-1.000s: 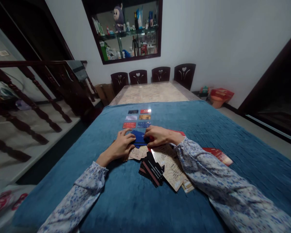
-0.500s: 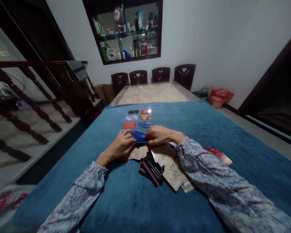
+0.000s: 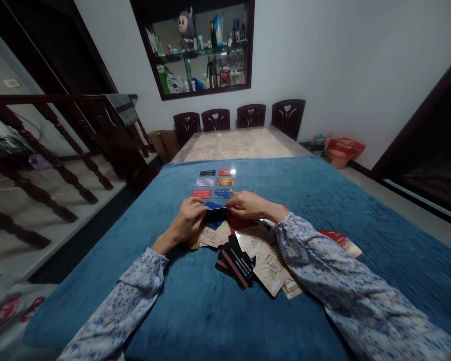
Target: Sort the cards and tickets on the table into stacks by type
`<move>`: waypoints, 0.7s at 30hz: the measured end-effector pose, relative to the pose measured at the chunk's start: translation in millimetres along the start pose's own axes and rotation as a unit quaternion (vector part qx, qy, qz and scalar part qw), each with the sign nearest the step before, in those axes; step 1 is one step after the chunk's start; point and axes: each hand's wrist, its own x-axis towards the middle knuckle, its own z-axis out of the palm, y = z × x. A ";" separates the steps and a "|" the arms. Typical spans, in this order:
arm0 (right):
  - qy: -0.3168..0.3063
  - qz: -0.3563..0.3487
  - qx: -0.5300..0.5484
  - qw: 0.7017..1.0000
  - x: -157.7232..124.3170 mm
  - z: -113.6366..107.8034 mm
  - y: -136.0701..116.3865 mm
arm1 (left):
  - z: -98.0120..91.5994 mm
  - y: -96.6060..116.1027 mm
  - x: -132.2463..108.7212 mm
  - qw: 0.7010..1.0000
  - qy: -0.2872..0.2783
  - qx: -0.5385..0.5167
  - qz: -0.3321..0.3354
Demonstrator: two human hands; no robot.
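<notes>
I note both hands, left hand [image 3: 190, 220] and right hand [image 3: 248, 205], now pinching the blue card [image 3: 215, 210] lifted off the loose pile [image 3: 248, 250] mid-table, nearer the laid-out rows [image 3: 214, 183] than before, so placement looks imminent.

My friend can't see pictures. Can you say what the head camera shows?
Two hands, the left hand and right hand, hold a blue card between them above a messy card pile on a blue blanket. Six cards lie in neat rows beyond.
</notes>
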 end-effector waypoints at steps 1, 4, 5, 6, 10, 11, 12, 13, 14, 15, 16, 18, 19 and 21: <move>0.002 0.004 -0.002 1.000 0.4 0.6 0.3 | 1.1 -0.9 -0.2 1.000 0.003 -0.002 -0.005; 0.006 0.016 -0.010 1.000 1.3 1.5 0.0 | 4.4 -3.1 -0.8 1.000 0.003 -0.009 -0.027; 0.007 0.021 -0.014 1.000 1.5 1.7 -0.5 | 5.2 -3.5 -0.8 0.999 0.002 -0.010 -0.037; 0.009 0.027 -0.020 0.999 1.6 1.9 -1.1 | 5.9 -3.7 -0.7 0.999 0.001 -0.010 -0.047; 0.016 0.059 -0.034 0.998 2.6 3.7 -4.2 | 8.0 -2.7 0.7 0.997 -0.002 -0.013 -0.075; 0.018 0.069 -0.035 0.997 2.9 4.5 -5.2 | 8.6 -2.3 1.0 0.997 -0.003 -0.014 -0.081; 0.021 0.079 -0.037 0.996 3.2 5.3 -6.3 | 9.3 -1.9 1.3 0.996 -0.004 -0.014 -0.088; 0.026 0.093 -0.040 0.995 3.4 6.1 -7.6 | 10.0 -1.5 1.5 0.995 -0.004 -0.014 -0.094; 0.030 0.109 -0.044 0.993 3.7 6.9 -9.2 | 10.7 -1.1 1.6 0.995 -0.004 -0.012 -0.100; 0.034 0.124 -0.049 0.990 3.9 7.6 -10.8 | 11.3 -0.7 1.6 0.994 -0.003 -0.011 -0.105; 0.036 0.139 -0.054 0.988 4.1 8.3 -12.5 | 11.8 -0.4 1.6 0.994 -0.001 -0.010 -0.110; 0.036 0.162 -0.060 0.984 4.4 9.2 -15.9 | 12.5 0.4 1.6 0.992 0.006 -0.012 -0.122; 0.034 0.169 -0.063 0.983 4.5 9.6 -17.3 | 12.7 0.7 1.6 0.992 0.009 -0.013 -0.128; 0.029 0.181 -0.071 0.981 4.8 10.0 -19.8 | 13.2 1.1 1.5 0.990 0.011 -0.013 -0.139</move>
